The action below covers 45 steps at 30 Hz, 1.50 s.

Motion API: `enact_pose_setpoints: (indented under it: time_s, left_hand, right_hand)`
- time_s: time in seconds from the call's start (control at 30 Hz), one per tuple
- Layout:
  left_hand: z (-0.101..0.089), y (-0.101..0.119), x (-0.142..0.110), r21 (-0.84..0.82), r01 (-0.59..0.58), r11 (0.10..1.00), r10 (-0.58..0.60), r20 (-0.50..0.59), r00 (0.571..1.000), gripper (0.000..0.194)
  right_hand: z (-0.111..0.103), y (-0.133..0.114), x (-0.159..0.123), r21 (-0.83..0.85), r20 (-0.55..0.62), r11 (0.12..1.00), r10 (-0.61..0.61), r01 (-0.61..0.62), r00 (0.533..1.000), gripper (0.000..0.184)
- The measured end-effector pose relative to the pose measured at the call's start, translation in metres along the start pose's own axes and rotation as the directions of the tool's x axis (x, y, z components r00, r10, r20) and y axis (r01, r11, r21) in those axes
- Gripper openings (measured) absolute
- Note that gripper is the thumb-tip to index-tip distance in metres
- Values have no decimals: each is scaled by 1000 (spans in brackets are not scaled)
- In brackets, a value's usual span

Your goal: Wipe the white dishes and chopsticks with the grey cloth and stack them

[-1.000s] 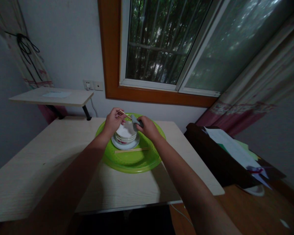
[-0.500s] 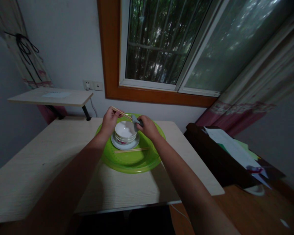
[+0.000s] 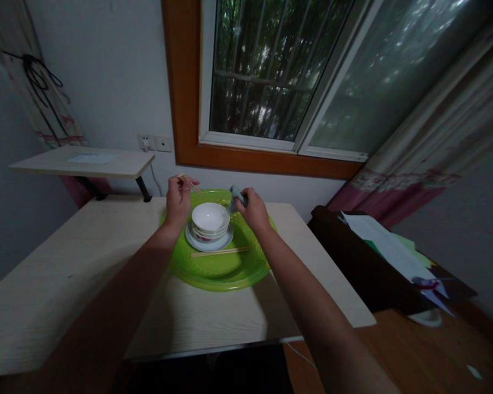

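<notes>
Wooden chopsticks (image 3: 192, 186) are pinched in my left hand (image 3: 178, 201), above the back left rim of a green basin (image 3: 230, 282). My right hand (image 3: 252, 208) is closed around a bunched grey cloth (image 3: 235, 196), apart from the chopsticks. Between and below the hands stands a stack of white bowls (image 3: 211, 218), upright on a white plate (image 3: 193, 241) inside the basin. More chopsticks (image 3: 219, 252) lie across the basin floor in front of the plate.
The basin rests on a pale wooden table (image 3: 107, 284). A small raised shelf (image 3: 127, 164) with a sheet of paper stands at the back left. Right of the table is a dark brown piece of furniture (image 3: 365, 268) with papers (image 3: 378, 235). A window and wall lie behind.
My left hand has drawn left with the chopsticks, pulling them out of the cloth. My right hand has moved slightly right, and the cloth now hangs loose from it.
</notes>
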<state>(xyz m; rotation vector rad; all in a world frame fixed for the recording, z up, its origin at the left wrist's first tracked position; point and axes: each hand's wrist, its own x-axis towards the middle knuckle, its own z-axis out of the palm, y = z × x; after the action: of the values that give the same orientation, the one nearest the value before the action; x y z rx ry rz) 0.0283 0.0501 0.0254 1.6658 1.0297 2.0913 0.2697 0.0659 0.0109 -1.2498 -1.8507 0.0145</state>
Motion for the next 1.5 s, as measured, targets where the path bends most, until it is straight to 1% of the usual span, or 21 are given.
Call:
enact_pose_setpoints:
  time_s: [0.07,0.13,0.2,0.3,0.37,0.4,0.47,0.6,0.67,0.73,0.8,0.83,0.97,1.03,1.17,1.27,1.33,1.4,1.5]
  left_hand:
    - [2,1,-2,41,-54,998,51,64,997,21]
    - [3,3,-3,83,-115,990,101,163,981,18]
    - [5,4,-4,132,-181,975,137,285,949,18]
    - [7,1,-3,219,-285,933,162,450,878,20]
    - [8,-4,-2,281,-347,895,165,514,842,20]
    - [8,-6,-1,306,-366,879,163,528,834,20]
    - [9,-11,-1,331,-376,865,158,533,832,18]
    - [8,-15,0,323,-344,882,139,519,843,16]
    - [7,-15,0,333,-331,883,130,504,854,16]
    - [8,-15,0,350,-326,878,119,501,857,15]
    - [9,-15,-1,368,-344,864,112,526,843,14]
    - [9,-16,-2,377,-363,852,112,546,830,13]
    - [11,-14,-4,417,-437,797,98,625,774,16]
    - [11,-11,-4,451,-454,769,61,655,753,19]
    - [12,-7,-4,519,-484,705,-6,687,727,22]
    - [13,-9,-5,497,-479,724,-4,697,717,22]
    - [14,-10,-6,482,-451,751,-10,691,722,21]
    - [13,-11,-7,490,-413,768,-30,671,740,21]
    - [9,-12,-4,547,-345,763,-68,598,799,23]
  right_hand:
    - [0,-1,0,31,-6,999,-8,8,1000,25]
    - [-1,-2,-1,62,-9,998,-31,31,999,30]
    - [-1,-3,-1,86,3,993,-78,77,997,33]
    - [-1,-5,-2,106,46,980,-171,166,984,34]
    - [-2,-7,-3,110,74,970,-226,218,971,33]
    - [-3,-9,-3,109,85,965,-248,238,965,33]
    - [-4,-11,-4,102,102,958,-277,267,955,34]
    - [-6,-13,-3,77,116,958,-284,276,952,33]
    - [-7,-11,-3,59,64,966,-256,253,965,32]
    - [-8,-10,-3,52,-19,975,-214,215,977,33]
    - [-9,-11,-3,62,-64,976,-204,208,977,34]
    - [-9,-11,-3,70,-53,971,-225,229,973,33]
    - [-5,-13,-2,110,80,937,-340,330,937,28]
    - [-2,-12,-2,123,111,938,-339,325,934,29]
    - [0,-10,-4,146,125,942,-322,303,939,33]
    - [-1,-12,-5,137,142,950,-299,281,944,30]
    - [-1,-14,-5,122,160,956,-283,265,946,28]
    - [-1,-14,-5,114,156,961,-267,252,951,27]
    - [-1,-10,-3,107,101,969,-234,224,967,28]
